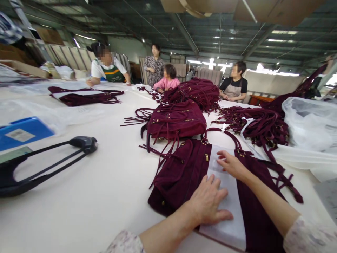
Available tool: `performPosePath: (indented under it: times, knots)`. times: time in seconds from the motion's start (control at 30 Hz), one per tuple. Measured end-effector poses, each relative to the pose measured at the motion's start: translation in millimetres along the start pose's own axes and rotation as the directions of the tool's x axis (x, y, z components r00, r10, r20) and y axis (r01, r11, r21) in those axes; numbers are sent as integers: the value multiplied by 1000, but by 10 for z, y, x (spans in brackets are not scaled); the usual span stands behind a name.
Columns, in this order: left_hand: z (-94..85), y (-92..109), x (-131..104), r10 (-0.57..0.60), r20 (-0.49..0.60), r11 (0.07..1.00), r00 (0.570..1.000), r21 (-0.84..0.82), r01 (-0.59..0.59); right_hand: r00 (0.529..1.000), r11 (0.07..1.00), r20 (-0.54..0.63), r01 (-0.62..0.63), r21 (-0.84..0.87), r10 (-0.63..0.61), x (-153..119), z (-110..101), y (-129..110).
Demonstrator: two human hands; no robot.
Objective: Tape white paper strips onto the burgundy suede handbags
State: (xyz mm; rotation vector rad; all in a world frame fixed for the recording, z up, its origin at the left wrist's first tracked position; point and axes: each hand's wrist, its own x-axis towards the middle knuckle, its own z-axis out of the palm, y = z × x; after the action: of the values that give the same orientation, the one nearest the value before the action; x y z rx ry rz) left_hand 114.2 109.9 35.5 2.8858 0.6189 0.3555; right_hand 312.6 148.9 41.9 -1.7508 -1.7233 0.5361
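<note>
A maroon bag (pixel 181 172) lies on the white table (pixel 105 211), with a white sheet (pixel 229 225) laid across its middle between the handles and the near edge. My left hand (pixel 209 200) rests on the sheet's lower left part and the bag beside it, fingers spread. Farther up, my right hand (pixel 231 165) is over the upper part of the sheet, its fingers slightly bent and apart, holding nothing. Just behind this bag lies another maroon bag (pixel 179 119) with loose straps.
Maroon straps (pixel 265 126) and clear plastic (pixel 310 123) lie at the right. A maroon pile (pixel 195 91) stands behind. At left are a black-framed object (pixel 52 168), a blue box (pixel 39 130) and another bag (pixel 79 96). Several people are across the table.
</note>
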Motion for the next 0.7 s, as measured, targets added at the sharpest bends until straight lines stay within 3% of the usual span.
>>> performPosePath:
  times: [0.1,0.17,0.27,0.33,0.47,0.57,0.63,0.7]
  knots:
    - [-15,26,15,29,4,999,1000,21,-29,986,980,38,168,-108,-165,-450,-264,-167]
    - [-22,43,18,47,-1,998,999,35,-47,971,936,61,240,-258,-232,-830,-307,-189]
    - [-37,68,16,48,1,997,999,59,-48,965,881,177,249,-402,-192,-1333,-154,-71]
    - [-50,86,20,44,19,996,999,75,-45,957,869,251,246,-430,-147,-1518,-11,32]
    - [-79,130,15,33,64,994,997,102,-40,956,869,279,216,-445,-94,-1549,112,82]
    - [-160,138,-59,-7,157,997,988,75,-5,954,869,281,223,-443,-101,-1490,165,108]
    - [-300,117,-157,-34,164,999,986,21,31,947,864,294,251,-436,-127,-1432,249,244]
    - [-528,80,-293,-61,81,998,995,-27,63,938,853,302,292,-433,-168,-1323,342,457]
